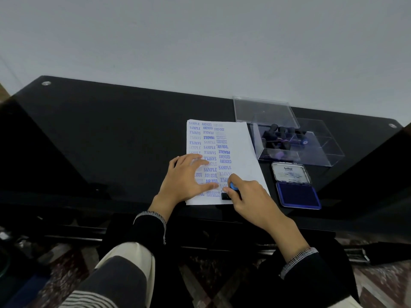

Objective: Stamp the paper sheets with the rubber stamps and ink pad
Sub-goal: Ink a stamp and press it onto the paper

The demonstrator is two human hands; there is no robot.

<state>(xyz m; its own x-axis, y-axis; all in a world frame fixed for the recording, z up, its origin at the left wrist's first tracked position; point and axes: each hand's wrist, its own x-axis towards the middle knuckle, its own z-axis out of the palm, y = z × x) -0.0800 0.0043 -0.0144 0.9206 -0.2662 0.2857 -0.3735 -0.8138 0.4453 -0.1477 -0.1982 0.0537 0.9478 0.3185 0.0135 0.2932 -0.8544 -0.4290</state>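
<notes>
Hands first: right hand (251, 197) grips a rubber stamp (230, 192) by its blue-topped handle, base pressed down on the paper sheet (241, 147) near its bottom edge, approx. mid-width. Left hand (186, 176) lies flat w/ fingers spread, holding nothing, pinning the sheet's lower left part to the bench (111, 134).

Sheet is on the dark bench in front of the person, already carrying three columns of blue impressions (SAMPLE, AMENDED, AIR MAIL, FRAGILE, EXPRESS etc.), some faint, some bold. Left two cols look full top to bottom; third col is reaching the bottom w/ this press. Right strip of the sheet is blank, so I judge room for approx. one more column. Can't tell whether other sheets lie under it.

Ink pad (298, 194) sits open just right of the sheet, lid up. Behind it, clear box (315, 150) w/ more stamps inside, its lid (264, 111) propped at the back.
</notes>
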